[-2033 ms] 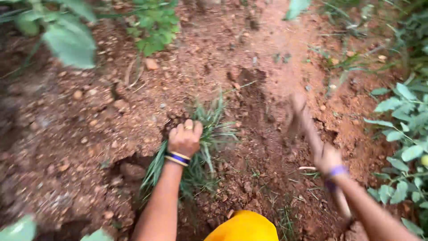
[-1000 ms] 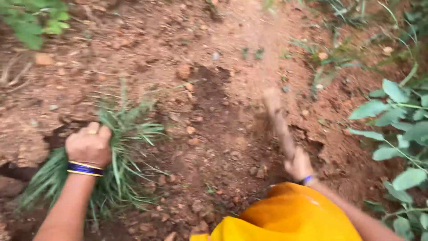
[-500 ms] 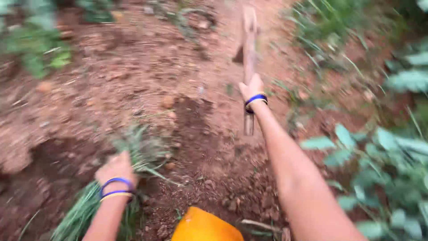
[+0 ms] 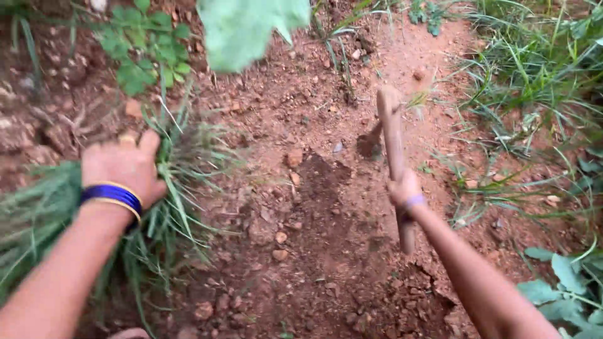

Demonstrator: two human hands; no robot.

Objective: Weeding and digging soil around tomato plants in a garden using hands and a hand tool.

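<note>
Red, stony soil (image 4: 295, 207) fills the ground, with grass and leafy weeds along its edges.

Left hand (image 4: 122, 166): the fingers are curled down and pressed together over a grass clump (image 4: 176, 182), gripping its blades near the base, with the thumb tip sticking up at the top. The clump lies at the left of the bare patch, its green blades fanning out to both sides of the fist and trailing down toward the lower left. Blue and gold bangles (image 4: 113, 196) sit on that wrist.

Right hand (image 4: 405, 188): the fingers are wrapped tight round a wooden handle (image 4: 394, 144), which stands nearly upright above the soil, its top end above the fist and its lower end sticking out below the wrist. Whether a blade is on it I cannot tell; a dark shadow lies on the soil just left of it. A pale band circles this wrist.

Between the two hands the soil is darker and broken into clods. A large blurred leaf (image 4: 251, 28) hangs at the top, with a low leafy plant (image 4: 147, 50) to its left and long grass (image 4: 540, 88) at the right.
</note>
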